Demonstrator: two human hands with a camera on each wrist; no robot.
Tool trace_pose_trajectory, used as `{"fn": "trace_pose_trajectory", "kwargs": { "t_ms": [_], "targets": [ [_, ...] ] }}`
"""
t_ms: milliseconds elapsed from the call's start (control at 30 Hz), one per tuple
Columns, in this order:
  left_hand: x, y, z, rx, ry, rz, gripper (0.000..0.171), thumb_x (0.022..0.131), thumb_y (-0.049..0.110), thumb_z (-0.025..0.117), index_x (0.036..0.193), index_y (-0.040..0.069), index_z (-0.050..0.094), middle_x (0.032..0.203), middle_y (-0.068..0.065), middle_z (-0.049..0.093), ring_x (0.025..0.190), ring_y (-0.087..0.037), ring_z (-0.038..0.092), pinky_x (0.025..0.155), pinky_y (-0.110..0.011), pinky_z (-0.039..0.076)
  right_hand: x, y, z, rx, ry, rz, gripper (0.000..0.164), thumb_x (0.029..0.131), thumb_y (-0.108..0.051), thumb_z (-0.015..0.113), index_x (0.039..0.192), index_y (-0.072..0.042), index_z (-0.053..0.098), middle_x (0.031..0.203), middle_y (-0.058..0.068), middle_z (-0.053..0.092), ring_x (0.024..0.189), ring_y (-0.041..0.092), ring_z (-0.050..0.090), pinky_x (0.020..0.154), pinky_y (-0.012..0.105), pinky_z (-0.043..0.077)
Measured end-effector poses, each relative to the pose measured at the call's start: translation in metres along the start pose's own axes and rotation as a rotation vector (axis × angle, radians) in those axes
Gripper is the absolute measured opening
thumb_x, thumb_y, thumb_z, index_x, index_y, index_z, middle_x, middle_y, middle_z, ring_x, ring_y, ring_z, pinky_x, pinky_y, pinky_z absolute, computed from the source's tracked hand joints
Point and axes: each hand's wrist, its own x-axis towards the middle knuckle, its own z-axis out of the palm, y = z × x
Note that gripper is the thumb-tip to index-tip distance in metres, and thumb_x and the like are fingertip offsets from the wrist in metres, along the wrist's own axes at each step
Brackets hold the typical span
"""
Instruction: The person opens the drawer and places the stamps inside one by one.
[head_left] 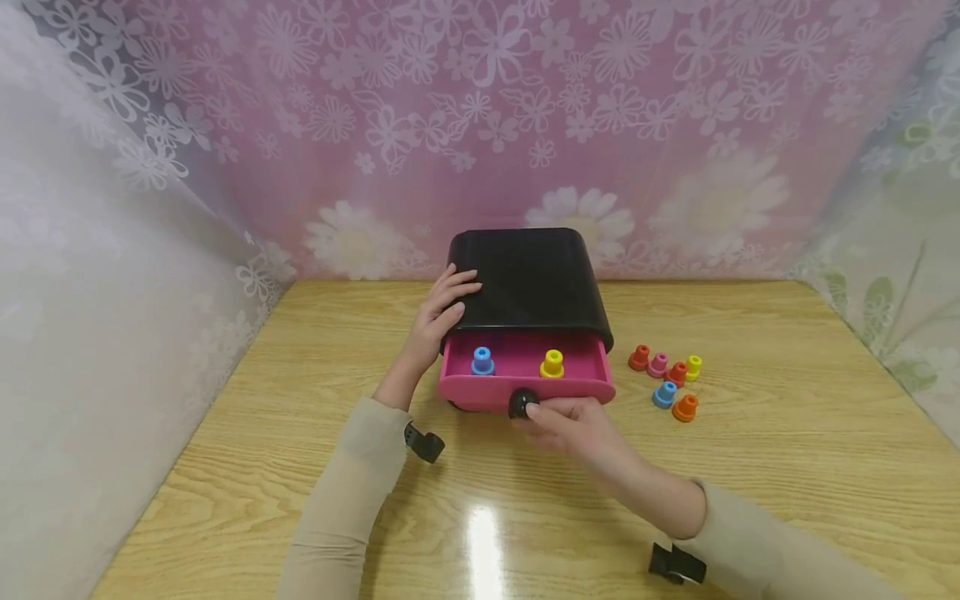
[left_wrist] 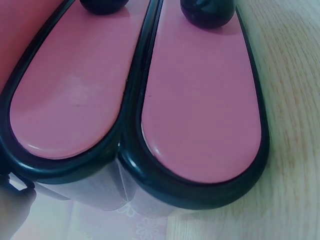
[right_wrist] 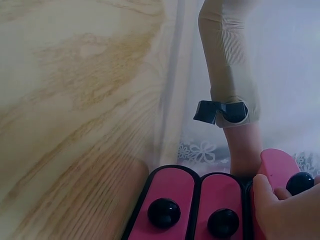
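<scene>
A black cabinet (head_left: 528,279) stands on the table with its pink top drawer (head_left: 472,390) pulled partway out. Inside the drawer, a blue peg (head_left: 482,362) stands at the left and a yellow peg (head_left: 552,364) to the right. My left hand (head_left: 441,310) rests on the cabinet's upper left edge, fingers laid over its top. With thumb and fingers, my right hand (head_left: 581,427) pinches the drawer's round black knob (head_left: 521,404). Lower closed pink drawers (right_wrist: 172,187) with black knobs (right_wrist: 164,213) show in the right wrist view.
Right of the cabinet, several small pegs stand on the wooden table (head_left: 750,500): red (head_left: 639,358), pink (head_left: 657,364), yellow (head_left: 693,367), blue (head_left: 664,394) and orange (head_left: 686,407). A floral curtain (head_left: 525,125) hangs behind and along both sides.
</scene>
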Motion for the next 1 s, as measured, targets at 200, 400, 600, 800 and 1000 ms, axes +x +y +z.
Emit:
{"fn": "trace_pose_trajectory", "kwargs": {
  "t_ms": [200, 400, 600, 800, 1000],
  "targets": [
    [0.000, -0.021, -0.002, -0.011, 0.004, 0.010, 0.032, 0.086, -0.001, 0.038, 0.113, -0.015, 0.049, 0.129, -0.028, 0.037, 0.131, -0.034, 0.010, 0.104, -0.044, 0.007, 0.012, 0.000, -0.004, 0.055, 0.029, 0.008, 0.039, 0.087, -0.015, 0.054, 0.107, 0.019, 0.054, 0.108, 0.025, 0.057, 0.099, 0.031, 0.057, 0.083, 0.037, 0.044],
    [0.000, -0.036, -0.004, -0.020, 0.008, 0.028, 0.039, 0.088, 0.016, 0.041, 0.115, -0.010, 0.051, 0.130, -0.022, 0.040, 0.132, -0.027, 0.011, 0.105, -0.042, 0.007, 0.023, -0.002, -0.010, 0.098, 0.039, 0.001, 0.035, 0.087, -0.013, 0.054, 0.103, 0.018, 0.056, 0.105, 0.022, 0.059, 0.099, 0.031, 0.057, 0.084, 0.037, 0.043],
    [0.000, -0.036, -0.004, -0.006, 0.009, 0.019, 0.052, 0.090, 0.036, 0.042, 0.115, -0.009, 0.052, 0.130, -0.021, 0.040, 0.132, -0.027, 0.012, 0.104, -0.042, 0.008, 0.033, -0.005, -0.013, 0.129, 0.065, 0.029, 0.032, 0.086, -0.013, 0.056, 0.100, 0.015, 0.058, 0.105, 0.021, 0.060, 0.097, 0.028, 0.058, 0.084, 0.037, 0.044],
    [-0.001, -0.035, -0.005, -0.016, -0.006, 0.022, 0.044, 0.091, 0.025, 0.041, 0.116, -0.010, 0.051, 0.131, -0.021, 0.039, 0.132, -0.027, 0.010, 0.105, -0.041, 0.006, 0.039, -0.007, -0.014, 0.124, 0.087, 0.057, 0.037, 0.086, -0.014, 0.056, 0.106, 0.017, 0.054, 0.105, 0.020, 0.060, 0.096, 0.028, 0.059, 0.083, 0.036, 0.044],
    [-0.001, -0.031, -0.004, -0.017, 0.000, 0.011, 0.034, 0.088, 0.005, 0.038, 0.115, -0.012, 0.050, 0.131, -0.024, 0.037, 0.132, -0.027, 0.009, 0.105, -0.043, 0.006, 0.046, -0.008, -0.014, 0.150, 0.097, 0.064, 0.041, 0.087, -0.013, 0.054, 0.110, 0.020, 0.049, 0.103, 0.021, 0.061, 0.096, 0.027, 0.059, 0.083, 0.036, 0.045]
  ]
}}
